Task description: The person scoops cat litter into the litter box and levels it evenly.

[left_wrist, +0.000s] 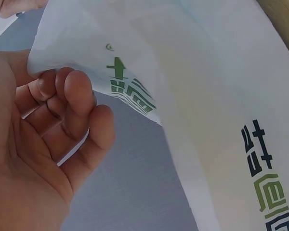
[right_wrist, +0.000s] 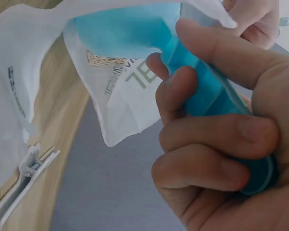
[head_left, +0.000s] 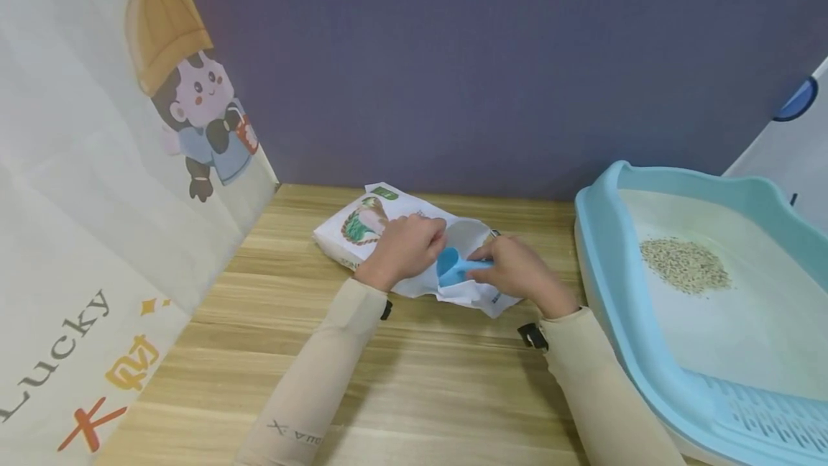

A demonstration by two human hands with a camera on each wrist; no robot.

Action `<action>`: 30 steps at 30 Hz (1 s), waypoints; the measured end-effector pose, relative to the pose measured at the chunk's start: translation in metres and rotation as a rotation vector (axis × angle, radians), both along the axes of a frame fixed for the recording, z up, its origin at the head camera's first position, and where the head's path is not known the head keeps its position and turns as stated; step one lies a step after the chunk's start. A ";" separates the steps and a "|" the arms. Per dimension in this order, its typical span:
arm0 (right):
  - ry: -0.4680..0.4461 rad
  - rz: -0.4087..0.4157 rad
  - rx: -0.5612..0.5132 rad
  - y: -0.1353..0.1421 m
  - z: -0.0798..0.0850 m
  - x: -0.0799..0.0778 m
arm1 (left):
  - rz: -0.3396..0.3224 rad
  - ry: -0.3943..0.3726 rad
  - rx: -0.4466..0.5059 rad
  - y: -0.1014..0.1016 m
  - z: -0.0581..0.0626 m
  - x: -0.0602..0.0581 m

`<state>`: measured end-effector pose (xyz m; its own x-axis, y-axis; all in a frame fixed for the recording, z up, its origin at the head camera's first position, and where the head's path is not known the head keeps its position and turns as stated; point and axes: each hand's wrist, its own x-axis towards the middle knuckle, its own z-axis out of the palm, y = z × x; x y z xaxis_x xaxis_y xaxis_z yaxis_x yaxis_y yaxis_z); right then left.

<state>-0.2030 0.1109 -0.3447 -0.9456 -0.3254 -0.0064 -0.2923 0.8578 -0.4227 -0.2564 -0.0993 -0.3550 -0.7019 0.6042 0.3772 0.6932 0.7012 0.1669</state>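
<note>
A white printed bag lies on its side on the wooden table, its open mouth towards the right. My left hand pinches the bag's upper edge between thumb and curled fingers; the lifted film also shows in the left wrist view. In my right hand is a light-blue scoop, its handle wrapped by the fingers in the right wrist view. The scoop's bowl sits at the bag's mouth, partly behind the film. Tan pellets show inside the bag, below the scoop.
At the right stands a blue-rimmed litter box with a small heap of tan pellets on its floor. A white clip lies on the table by the bag. A dark panel rises behind, a printed curtain at left.
</note>
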 end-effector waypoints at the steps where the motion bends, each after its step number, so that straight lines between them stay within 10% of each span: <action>1: 0.000 0.000 -0.004 0.000 -0.001 -0.001 | 0.000 0.000 -0.001 0.000 0.000 0.000; 30: 0.022 -0.049 -0.152 -0.009 -0.033 -0.015 | 0.002 -0.052 0.048 -0.007 0.003 -0.004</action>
